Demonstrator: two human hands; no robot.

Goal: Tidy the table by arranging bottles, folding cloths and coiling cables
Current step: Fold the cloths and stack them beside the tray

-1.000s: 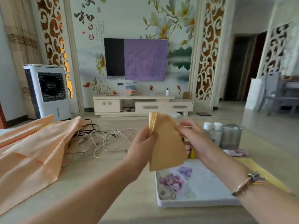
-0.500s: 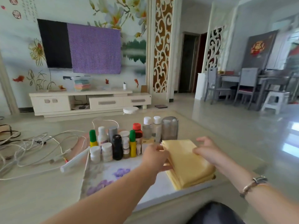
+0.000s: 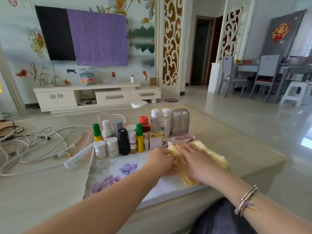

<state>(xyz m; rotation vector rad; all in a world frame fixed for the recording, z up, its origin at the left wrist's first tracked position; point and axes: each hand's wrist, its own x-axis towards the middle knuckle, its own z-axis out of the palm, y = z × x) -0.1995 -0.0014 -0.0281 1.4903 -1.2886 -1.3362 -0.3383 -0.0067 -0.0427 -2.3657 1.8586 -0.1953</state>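
A folded yellow cloth (image 3: 216, 157) lies on the right part of the white flowered tray (image 3: 108, 173). My right hand (image 3: 194, 159) lies flat on top of it, fingers straight, pressing it down. My left hand (image 3: 160, 162) rests at the cloth's left edge with its fingers curled; whether it pinches the cloth is hidden. Several bottles (image 3: 123, 141) stand in rows at the tray's far side. White cables (image 3: 38, 144) sprawl tangled on the table to the left.
A clear domed container (image 3: 179, 122) stands behind the cloth, with a pink tape measure (image 3: 182, 138) in front of it. A white bar-shaped device (image 3: 79, 156) leans against the tray's left rim. The table's right edge (image 3: 270, 149) runs close to the cloth.
The cloth went from held up in the air to lying on the tray. My right hand moved from its far corner onto its top and now presses it flat.
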